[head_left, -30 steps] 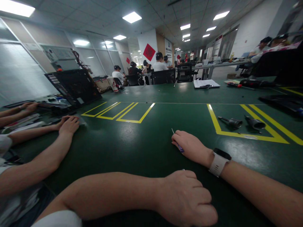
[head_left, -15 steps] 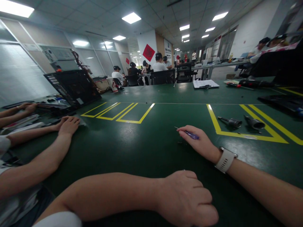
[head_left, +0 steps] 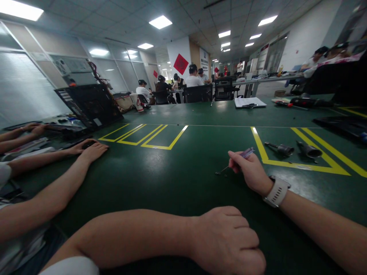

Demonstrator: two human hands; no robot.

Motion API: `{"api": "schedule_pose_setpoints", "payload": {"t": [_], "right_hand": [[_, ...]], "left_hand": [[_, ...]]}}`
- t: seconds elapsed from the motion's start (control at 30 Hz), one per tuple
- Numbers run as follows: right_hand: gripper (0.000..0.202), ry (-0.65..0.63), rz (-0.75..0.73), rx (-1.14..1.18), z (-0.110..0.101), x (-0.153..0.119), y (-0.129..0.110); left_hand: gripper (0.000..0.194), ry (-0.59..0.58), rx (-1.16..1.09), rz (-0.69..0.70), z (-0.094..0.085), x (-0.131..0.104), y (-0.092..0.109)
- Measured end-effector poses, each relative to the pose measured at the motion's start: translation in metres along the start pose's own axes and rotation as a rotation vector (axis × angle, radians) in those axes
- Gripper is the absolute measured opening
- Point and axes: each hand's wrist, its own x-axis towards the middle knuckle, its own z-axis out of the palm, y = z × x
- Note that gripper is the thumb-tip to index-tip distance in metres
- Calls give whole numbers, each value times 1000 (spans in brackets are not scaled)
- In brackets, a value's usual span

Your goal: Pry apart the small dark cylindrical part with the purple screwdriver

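In the head view, my right hand grips a small screwdriver with a clear purple handle. Its thin shaft slants down to the left, the tip beside tiny ring-like parts on the green tabletop. Another tiny part lies close by. My left hand is a closed fist low in the view, back of the hand upward; what its curled fingers hold, if anything, is hidden. Two dark metal pieces, one with a shank and one cup-shaped, lie beyond my right hand inside yellow tape.
Yellow tape outlines mark the tabletop. Co-workers' hands rest at the left edge, near a dark flat panel. White papers and a red-tipped tool lie at the far side. A dark device sits at right.
My right hand has turned and shifted slightly right, swinging the screwdriver so its tip points down at the tiny parts. My left fist stays nearly still. A co-worker's hand at left has moved rightward.
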Motion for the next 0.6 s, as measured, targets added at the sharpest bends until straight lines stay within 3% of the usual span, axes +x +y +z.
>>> {"api": "schedule_pose_setpoints", "payload": {"t": [0.23,0.4,0.47,0.53,0.6], "right_hand": [[42,-21,10,-191,1,-2,-7],[43,-6,-71,-319,5,-6,-14],[42,16,-81,-312,6,-6,-14],[42,38,-62,-284,6,-7,-13],[41,58,-41,-250,5,-8,-12]], "left_hand": [[21,27,34,-23,-1,1,1],[26,62,234,-117,-12,-1,-5],[29,23,241,-315,-19,-5,-17],[31,7,137,-596,-25,-11,-35],[28,101,51,-854,-26,-21,-57]]}}
